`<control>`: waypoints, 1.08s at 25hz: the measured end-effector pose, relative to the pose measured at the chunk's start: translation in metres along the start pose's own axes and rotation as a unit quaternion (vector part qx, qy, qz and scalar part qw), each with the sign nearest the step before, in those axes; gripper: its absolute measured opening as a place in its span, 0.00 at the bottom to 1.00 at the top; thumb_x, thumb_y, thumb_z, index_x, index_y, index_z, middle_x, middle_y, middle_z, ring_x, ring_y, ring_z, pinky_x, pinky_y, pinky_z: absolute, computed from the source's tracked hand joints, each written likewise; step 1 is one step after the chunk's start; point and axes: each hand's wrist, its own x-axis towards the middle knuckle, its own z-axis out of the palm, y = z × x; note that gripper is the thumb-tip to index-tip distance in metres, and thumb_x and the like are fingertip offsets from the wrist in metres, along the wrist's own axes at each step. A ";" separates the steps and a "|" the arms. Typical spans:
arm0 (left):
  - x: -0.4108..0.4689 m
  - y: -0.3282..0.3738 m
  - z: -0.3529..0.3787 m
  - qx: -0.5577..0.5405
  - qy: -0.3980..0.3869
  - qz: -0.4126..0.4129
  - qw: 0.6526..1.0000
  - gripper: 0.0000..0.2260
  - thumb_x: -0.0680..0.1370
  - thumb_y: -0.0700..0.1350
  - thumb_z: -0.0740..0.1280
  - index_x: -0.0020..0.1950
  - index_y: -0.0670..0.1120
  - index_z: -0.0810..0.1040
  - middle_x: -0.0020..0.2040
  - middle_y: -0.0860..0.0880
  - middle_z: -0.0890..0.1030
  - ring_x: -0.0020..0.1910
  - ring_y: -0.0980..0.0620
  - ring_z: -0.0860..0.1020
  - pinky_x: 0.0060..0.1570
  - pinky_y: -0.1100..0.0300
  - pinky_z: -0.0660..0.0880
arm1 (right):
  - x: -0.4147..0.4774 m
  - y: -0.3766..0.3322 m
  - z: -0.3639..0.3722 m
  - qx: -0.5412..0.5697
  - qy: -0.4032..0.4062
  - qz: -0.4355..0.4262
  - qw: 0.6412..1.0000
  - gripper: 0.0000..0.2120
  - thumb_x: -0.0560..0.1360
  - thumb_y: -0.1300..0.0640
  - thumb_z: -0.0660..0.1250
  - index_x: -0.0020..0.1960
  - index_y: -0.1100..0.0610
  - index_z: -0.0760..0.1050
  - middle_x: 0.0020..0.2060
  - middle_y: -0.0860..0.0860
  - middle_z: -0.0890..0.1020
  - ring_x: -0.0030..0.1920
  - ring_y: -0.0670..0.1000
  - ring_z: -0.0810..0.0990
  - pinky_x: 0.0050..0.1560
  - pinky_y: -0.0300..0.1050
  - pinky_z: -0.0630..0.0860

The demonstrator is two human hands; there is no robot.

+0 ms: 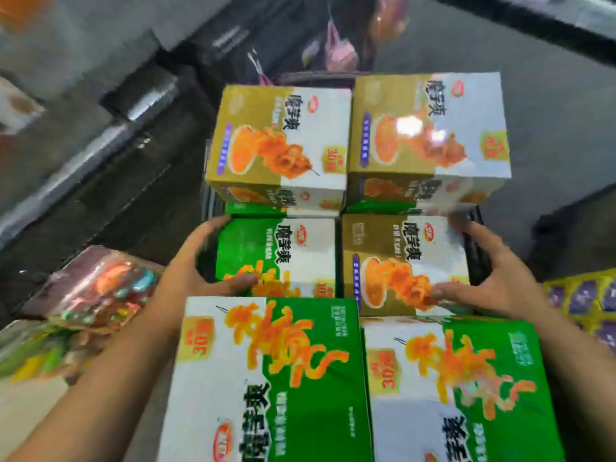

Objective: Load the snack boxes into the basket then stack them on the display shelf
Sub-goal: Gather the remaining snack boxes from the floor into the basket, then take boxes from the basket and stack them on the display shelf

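Observation:
Several snack boxes fill a dark basket (480, 258) in front of me. Two gold-and-white boxes (280, 145) (430, 128) sit highest at the far end. In the middle lie a green box (300, 251) and a gold box (400, 258). Two large green-and-white boxes (270, 378) (466, 388) are nearest me. My left hand (203, 261) clasps the left side of the middle green box, thumb on its top. My right hand (490, 278) clasps the right side of the middle gold box, thumb on its top. Most of the basket is hidden by boxes.
Colourful snack packets (96, 291) lie at the left. Purple-and-yellow packets (586, 301) show at the right edge. Dark shelving with shiny rails (110, 138) runs along the upper left. Hanging pink bags (336, 48) are beyond the basket. Grey floor lies at the upper right.

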 end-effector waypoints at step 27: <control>-0.590 -0.121 -0.137 -0.131 0.536 -0.245 0.797 0.42 0.50 0.68 0.81 0.61 0.70 0.69 0.60 0.70 0.69 0.53 0.76 0.72 0.53 0.66 0.75 | -0.190 -0.244 0.427 -0.190 -0.531 -0.281 0.776 0.45 0.55 0.40 0.82 0.66 0.30 0.62 0.64 0.49 0.70 0.66 0.48 0.68 0.61 0.40 0.66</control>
